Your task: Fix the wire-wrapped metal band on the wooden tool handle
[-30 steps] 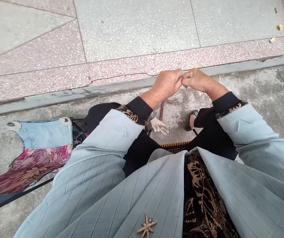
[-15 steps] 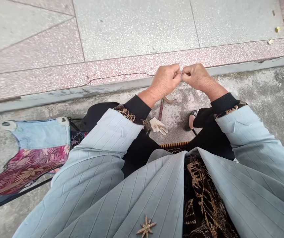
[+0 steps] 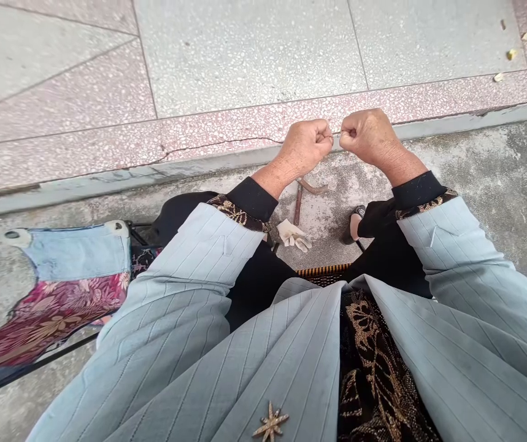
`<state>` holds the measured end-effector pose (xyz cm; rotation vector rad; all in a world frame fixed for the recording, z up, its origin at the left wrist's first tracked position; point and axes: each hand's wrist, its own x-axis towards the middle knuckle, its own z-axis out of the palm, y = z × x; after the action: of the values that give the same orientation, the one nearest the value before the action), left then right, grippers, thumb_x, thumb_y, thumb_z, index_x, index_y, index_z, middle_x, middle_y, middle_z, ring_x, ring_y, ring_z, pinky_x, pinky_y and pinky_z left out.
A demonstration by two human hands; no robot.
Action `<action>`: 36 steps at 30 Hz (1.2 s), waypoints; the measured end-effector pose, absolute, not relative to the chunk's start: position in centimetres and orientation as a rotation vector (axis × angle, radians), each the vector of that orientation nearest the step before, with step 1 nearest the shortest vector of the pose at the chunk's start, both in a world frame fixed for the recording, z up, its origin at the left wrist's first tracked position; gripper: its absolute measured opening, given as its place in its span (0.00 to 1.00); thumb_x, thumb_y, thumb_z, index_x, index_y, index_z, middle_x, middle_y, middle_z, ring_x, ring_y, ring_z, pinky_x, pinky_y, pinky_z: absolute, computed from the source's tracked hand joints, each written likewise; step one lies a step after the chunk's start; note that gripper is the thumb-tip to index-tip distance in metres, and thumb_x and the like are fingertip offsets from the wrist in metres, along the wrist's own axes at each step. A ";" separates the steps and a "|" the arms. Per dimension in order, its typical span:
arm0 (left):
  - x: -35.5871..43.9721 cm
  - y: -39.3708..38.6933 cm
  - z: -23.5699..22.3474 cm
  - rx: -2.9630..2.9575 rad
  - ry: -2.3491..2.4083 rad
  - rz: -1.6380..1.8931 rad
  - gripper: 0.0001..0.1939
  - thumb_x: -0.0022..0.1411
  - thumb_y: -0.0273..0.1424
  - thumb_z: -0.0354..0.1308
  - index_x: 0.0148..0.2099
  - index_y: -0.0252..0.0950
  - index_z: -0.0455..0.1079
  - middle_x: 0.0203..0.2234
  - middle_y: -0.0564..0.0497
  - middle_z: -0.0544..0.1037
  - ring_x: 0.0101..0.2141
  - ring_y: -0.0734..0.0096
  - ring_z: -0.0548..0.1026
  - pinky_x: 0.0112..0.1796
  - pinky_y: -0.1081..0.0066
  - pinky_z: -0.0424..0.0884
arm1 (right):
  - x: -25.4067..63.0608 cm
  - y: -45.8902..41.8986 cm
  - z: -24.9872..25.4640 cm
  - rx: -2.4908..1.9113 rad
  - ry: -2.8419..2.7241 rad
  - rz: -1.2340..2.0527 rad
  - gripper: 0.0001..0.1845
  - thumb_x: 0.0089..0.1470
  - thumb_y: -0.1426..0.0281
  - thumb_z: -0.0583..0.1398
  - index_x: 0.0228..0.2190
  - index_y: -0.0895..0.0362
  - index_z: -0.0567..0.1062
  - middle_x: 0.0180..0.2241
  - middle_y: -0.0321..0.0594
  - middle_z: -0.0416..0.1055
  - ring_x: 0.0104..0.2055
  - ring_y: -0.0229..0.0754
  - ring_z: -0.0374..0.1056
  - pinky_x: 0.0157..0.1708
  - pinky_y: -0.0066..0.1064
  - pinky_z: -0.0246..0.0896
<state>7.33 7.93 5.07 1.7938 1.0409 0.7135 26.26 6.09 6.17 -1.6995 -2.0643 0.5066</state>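
My left hand [image 3: 307, 146] and my right hand [image 3: 370, 136] are held out in front of me, knuckles up, above the edge of the raised floor. Both are closed, with thumb and fingers pressed together and the pinches facing each other across a small gap. A thin dark line shows in that gap, too fine to name; whatever the fingers hold is hidden. Below them, on the concrete, lies a tool with a reddish-brown handle [image 3: 297, 205] and a curved, rusty-looking piece [image 3: 313, 187]. Closer to me rests a pale glove [image 3: 293, 234].
Ahead runs a raised terrazzo floor [image 3: 254, 61] with a grey edge and a crack. On the left stands a folding chair with denim and floral cloth [image 3: 74, 252]. Under me is a woven seat [image 3: 323, 273]. A shoe [image 3: 354, 224] shows at right; petals [image 3: 511, 54] lie at far right.
My hands have drawn slightly apart, widening the gap between the pinches. The right hand has turned a little and risen slightly. Both stay closed.
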 end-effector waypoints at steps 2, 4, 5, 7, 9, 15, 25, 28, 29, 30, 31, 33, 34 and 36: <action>7.2 8.0 5.2 1.757 1.044 0.728 0.09 0.58 0.23 0.59 0.26 0.38 0.66 0.17 0.56 0.64 0.25 0.73 0.67 0.31 0.70 0.64 | 26.0 5.9 6.6 -1.686 -2.025 0.523 0.13 0.50 0.70 0.61 0.20 0.53 0.62 0.19 0.38 0.54 0.29 0.41 0.55 0.31 0.37 0.50; 7.0 8.1 5.3 1.702 1.031 0.715 0.07 0.58 0.23 0.57 0.29 0.38 0.68 0.18 0.56 0.67 0.24 0.75 0.66 0.30 0.71 0.64 | 25.6 5.5 7.3 -1.679 -1.980 0.586 0.14 0.51 0.70 0.60 0.19 0.53 0.62 0.19 0.36 0.52 0.28 0.39 0.53 0.30 0.35 0.49; 6.8 8.1 5.4 1.666 1.018 0.703 0.06 0.59 0.23 0.57 0.31 0.38 0.70 0.19 0.56 0.68 0.23 0.75 0.67 0.29 0.71 0.65 | 25.4 5.4 7.6 -1.673 -1.959 0.631 0.14 0.52 0.70 0.59 0.19 0.54 0.61 0.19 0.35 0.52 0.28 0.38 0.52 0.30 0.35 0.48; 6.6 8.0 5.6 1.593 0.993 0.692 0.06 0.61 0.23 0.57 0.38 0.38 0.73 0.20 0.57 0.71 0.21 0.76 0.69 0.28 0.72 0.67 | 25.0 5.1 8.2 -1.657 -1.924 0.715 0.15 0.52 0.72 0.58 0.18 0.54 0.60 0.19 0.33 0.51 0.27 0.36 0.50 0.30 0.33 0.47; 6.4 7.9 6.0 1.543 0.973 0.713 0.08 0.62 0.23 0.57 0.42 0.38 0.73 0.21 0.57 0.74 0.21 0.76 0.71 0.28 0.73 0.69 | 24.6 5.0 8.7 -1.644 -1.882 0.766 0.15 0.51 0.72 0.57 0.17 0.54 0.60 0.19 0.32 0.50 0.26 0.35 0.49 0.29 0.33 0.46; 6.0 7.9 6.7 1.483 0.944 0.758 0.04 0.61 0.24 0.62 0.39 0.37 0.73 0.23 0.55 0.76 0.20 0.77 0.74 0.26 0.74 0.71 | 23.8 5.4 8.6 -1.633 -1.739 0.866 0.13 0.50 0.73 0.58 0.16 0.55 0.64 0.17 0.30 0.51 0.24 0.34 0.48 0.28 0.32 0.43; 5.6 8.7 5.9 1.143 0.897 0.899 0.03 0.62 0.24 0.64 0.36 0.36 0.73 0.24 0.55 0.77 0.24 0.78 0.75 0.30 0.72 0.75 | 22.3 5.8 7.1 -1.409 -0.917 1.381 0.17 0.58 0.55 0.65 0.29 0.56 0.76 0.29 0.37 0.73 0.23 0.32 0.61 0.25 0.27 0.58; 5.7 8.8 5.6 1.130 0.914 0.983 0.05 0.61 0.22 0.62 0.34 0.37 0.74 0.25 0.56 0.77 0.24 0.80 0.72 0.30 0.74 0.72 | 21.5 5.5 6.9 -1.363 -0.805 1.510 0.14 0.55 0.58 0.67 0.31 0.56 0.76 0.35 0.40 0.78 0.22 0.30 0.63 0.24 0.26 0.59; 5.7 8.7 5.5 1.130 0.929 0.991 0.06 0.61 0.22 0.62 0.33 0.37 0.74 0.24 0.56 0.76 0.23 0.80 0.70 0.29 0.74 0.70 | 21.2 5.4 6.8 -1.344 -0.809 1.504 0.14 0.54 0.58 0.68 0.30 0.56 0.76 0.34 0.38 0.77 0.22 0.29 0.62 0.23 0.25 0.58; 5.8 8.7 5.5 1.125 0.945 0.994 0.07 0.62 0.22 0.61 0.32 0.37 0.74 0.24 0.57 0.76 0.22 0.80 0.69 0.28 0.74 0.69 | 21.0 5.4 6.8 -1.325 -0.819 1.477 0.14 0.52 0.59 0.69 0.30 0.56 0.76 0.32 0.36 0.75 0.21 0.29 0.61 0.23 0.25 0.56; 5.9 8.7 5.4 1.119 0.958 0.996 0.07 0.62 0.22 0.60 0.32 0.37 0.73 0.23 0.57 0.75 0.21 0.80 0.68 0.27 0.74 0.69 | 20.8 5.4 6.7 -1.308 -0.832 1.441 0.14 0.50 0.60 0.70 0.29 0.55 0.75 0.29 0.33 0.73 0.21 0.29 0.59 0.22 0.25 0.55; 6.1 8.6 5.3 1.108 0.970 1.003 0.08 0.62 0.23 0.59 0.31 0.37 0.72 0.23 0.57 0.74 0.21 0.79 0.68 0.27 0.73 0.68 | 20.4 5.4 6.7 -1.284 -0.859 1.376 0.12 0.48 0.63 0.71 0.29 0.54 0.74 0.24 0.29 0.68 0.21 0.30 0.57 0.23 0.24 0.54; 6.1 8.5 5.2 1.103 0.970 1.007 0.08 0.62 0.22 0.59 0.30 0.37 0.71 0.23 0.57 0.73 0.21 0.79 0.68 0.27 0.73 0.68 | 20.2 5.4 6.7 -1.275 -0.873 1.362 0.11 0.47 0.64 0.70 0.29 0.54 0.75 0.22 0.28 0.66 0.21 0.30 0.57 0.23 0.24 0.54; 6.2 8.5 5.1 1.104 0.974 1.012 0.08 0.61 0.22 0.59 0.30 0.37 0.70 0.22 0.57 0.72 0.22 0.79 0.66 0.27 0.73 0.66 | 20.0 5.5 6.7 -1.265 -0.887 1.364 0.09 0.48 0.65 0.69 0.29 0.55 0.75 0.20 0.28 0.64 0.21 0.30 0.56 0.24 0.24 0.54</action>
<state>6.21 8.46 5.07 1.1039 0.9742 1.0116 20.00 5.47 6.70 -1.2652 -0.8867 1.3637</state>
